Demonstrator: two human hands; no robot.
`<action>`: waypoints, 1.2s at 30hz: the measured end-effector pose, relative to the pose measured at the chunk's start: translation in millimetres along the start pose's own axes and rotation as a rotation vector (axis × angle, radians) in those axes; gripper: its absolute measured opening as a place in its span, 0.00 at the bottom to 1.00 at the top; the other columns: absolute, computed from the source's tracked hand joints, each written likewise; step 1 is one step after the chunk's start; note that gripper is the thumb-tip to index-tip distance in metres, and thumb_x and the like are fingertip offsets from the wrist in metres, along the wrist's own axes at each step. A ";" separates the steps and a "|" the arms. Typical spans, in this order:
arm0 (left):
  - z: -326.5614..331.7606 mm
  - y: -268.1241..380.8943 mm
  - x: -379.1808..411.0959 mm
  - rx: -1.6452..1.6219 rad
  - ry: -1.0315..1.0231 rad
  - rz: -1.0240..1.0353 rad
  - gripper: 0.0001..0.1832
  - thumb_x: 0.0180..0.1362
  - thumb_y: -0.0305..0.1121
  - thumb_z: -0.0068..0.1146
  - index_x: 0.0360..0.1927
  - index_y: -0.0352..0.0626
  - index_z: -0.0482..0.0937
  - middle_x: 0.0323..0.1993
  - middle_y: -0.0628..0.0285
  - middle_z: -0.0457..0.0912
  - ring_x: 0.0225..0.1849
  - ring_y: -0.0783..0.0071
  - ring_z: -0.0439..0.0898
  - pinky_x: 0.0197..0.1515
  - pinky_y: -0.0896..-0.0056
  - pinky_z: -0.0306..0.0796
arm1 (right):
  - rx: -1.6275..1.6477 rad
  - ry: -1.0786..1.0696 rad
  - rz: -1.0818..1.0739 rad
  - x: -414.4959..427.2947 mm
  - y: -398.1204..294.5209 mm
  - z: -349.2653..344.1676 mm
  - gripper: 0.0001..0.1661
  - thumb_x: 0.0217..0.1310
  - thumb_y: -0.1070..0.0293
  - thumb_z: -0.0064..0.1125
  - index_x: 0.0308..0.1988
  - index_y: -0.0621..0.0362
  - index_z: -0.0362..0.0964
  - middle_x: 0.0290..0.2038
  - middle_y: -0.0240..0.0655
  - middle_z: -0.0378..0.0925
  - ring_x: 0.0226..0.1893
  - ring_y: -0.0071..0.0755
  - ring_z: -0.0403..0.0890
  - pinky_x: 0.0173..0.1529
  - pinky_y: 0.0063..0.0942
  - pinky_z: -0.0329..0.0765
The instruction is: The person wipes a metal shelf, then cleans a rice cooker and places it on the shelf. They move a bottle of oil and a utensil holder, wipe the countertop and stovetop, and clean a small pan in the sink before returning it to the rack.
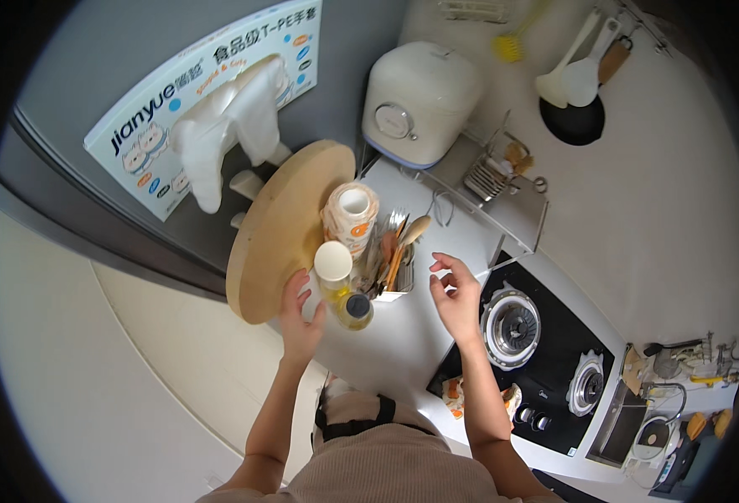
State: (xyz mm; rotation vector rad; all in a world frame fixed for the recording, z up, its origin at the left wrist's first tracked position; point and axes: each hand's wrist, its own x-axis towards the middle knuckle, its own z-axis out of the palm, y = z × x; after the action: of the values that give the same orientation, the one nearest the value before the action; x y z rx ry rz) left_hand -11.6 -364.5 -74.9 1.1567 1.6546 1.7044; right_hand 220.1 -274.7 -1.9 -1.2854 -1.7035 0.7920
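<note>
My left hand (301, 317) is beside the lower edge of a round wooden board (281, 232), its fingers apart; whether the fingertips touch the board I cannot tell. Just right of it are a white-capped bottle (333, 263) of yellow liquid and a dark-capped glass bottle (355, 309). Behind them stands a patterned paper roll (351, 214). My right hand (454, 292) hangs over the counter with bent, parted fingers and nothing in them. Between the hands, a utensil holder (397, 286) carries forks, chopsticks and a wooden spoon (416, 230).
A black gas hob (533, 352) lies right of my right hand, with a patterned cloth (454, 396) at its near edge. Behind are a wire rack (514, 248) and a cream appliance (419, 104). A glove box (149, 138) is on the grey surface at left. Farther right is a sink (617, 421).
</note>
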 end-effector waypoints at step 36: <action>-41.7 123.3 22.5 0.072 -0.041 -0.067 0.24 0.40 0.23 0.72 0.43 0.33 0.76 0.40 0.59 0.81 0.41 0.74 0.79 0.44 0.71 0.73 | 0.127 0.039 -0.105 174.5 79.1 -104.2 0.78 0.30 0.72 0.78 0.71 0.45 0.27 0.68 0.48 0.48 0.64 0.49 0.61 0.57 0.38 0.72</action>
State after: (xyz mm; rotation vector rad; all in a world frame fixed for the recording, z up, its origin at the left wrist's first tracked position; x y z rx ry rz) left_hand -32.5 -386.3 53.7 1.1482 1.7228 1.5815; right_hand 325.9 -85.3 19.8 -1.1089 -1.6484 0.7956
